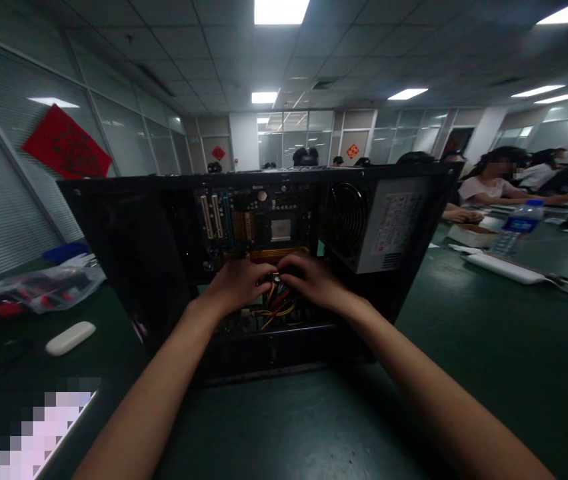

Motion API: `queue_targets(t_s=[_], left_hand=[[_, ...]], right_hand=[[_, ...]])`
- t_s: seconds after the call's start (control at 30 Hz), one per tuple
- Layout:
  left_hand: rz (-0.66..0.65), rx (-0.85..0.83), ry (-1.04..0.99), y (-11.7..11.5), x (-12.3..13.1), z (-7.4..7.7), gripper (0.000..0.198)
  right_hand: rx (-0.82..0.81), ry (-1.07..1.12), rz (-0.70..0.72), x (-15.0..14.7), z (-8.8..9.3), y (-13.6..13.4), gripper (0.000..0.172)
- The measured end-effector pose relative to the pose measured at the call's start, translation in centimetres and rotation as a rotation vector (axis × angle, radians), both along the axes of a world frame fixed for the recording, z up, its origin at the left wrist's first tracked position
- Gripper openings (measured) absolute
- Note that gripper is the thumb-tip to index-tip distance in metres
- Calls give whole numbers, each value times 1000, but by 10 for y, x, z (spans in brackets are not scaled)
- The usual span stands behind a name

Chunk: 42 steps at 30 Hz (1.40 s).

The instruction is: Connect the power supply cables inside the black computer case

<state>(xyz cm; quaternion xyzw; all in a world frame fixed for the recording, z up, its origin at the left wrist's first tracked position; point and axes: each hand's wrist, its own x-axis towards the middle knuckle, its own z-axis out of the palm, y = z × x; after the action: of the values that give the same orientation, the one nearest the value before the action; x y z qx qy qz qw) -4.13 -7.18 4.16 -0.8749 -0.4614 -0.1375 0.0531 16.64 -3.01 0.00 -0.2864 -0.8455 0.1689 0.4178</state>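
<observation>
An open black computer case (129,267) stands on the green table (489,347), its inside facing me. Within it I see the motherboard (264,223) with its slots, and a power supply (389,227) with a fan at the right. Both my hands reach into the case below the motherboard. My left hand (237,283) and my right hand (314,280) meet with curled fingers around a small connector (277,277) at the end of a bundle of red, yellow and orange wires (277,307). The fingertips hide most of the connector.
A white oblong object (70,337) and a clear plastic bag (54,283) of parts lie at the left. A water bottle (519,227), a white power strip (501,268) and a small box (471,235) lie at the right. Other people sit at the far right.
</observation>
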Motion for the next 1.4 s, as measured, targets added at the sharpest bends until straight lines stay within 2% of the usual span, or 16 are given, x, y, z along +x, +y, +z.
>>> queue_targets(t_s=[0.17,0.4,0.5,0.63,0.73,0.97,1.13,1.4], left_hand=[[61,42,-28,0,0,-1,43],[90,95,64,-1,0,2,20],[133,106,73,-1,1,2,19],[176,120,93,-1,-1,-1,22],[216,121,85,1,-2,-7,25],[150,129,131,6,11,-19,26],[211,114,186,7,23,-20,29],[263,93,204,6,22,-21,28]], right_hand=[[101,-64,42,3,-7,-2,13],[133,-290,-16,1,-6,-14,34],[191,-428,-119,-2,0,-20,33],[307,-631,-363,-8,11,-29,16],[297,-717,-426,-10,13,-30,20],[162,-694,-405,-9,0,-16,21],[157,-682,-402,-11,0,-17,24],[132,-675,-392,-13,-1,-14,27]])
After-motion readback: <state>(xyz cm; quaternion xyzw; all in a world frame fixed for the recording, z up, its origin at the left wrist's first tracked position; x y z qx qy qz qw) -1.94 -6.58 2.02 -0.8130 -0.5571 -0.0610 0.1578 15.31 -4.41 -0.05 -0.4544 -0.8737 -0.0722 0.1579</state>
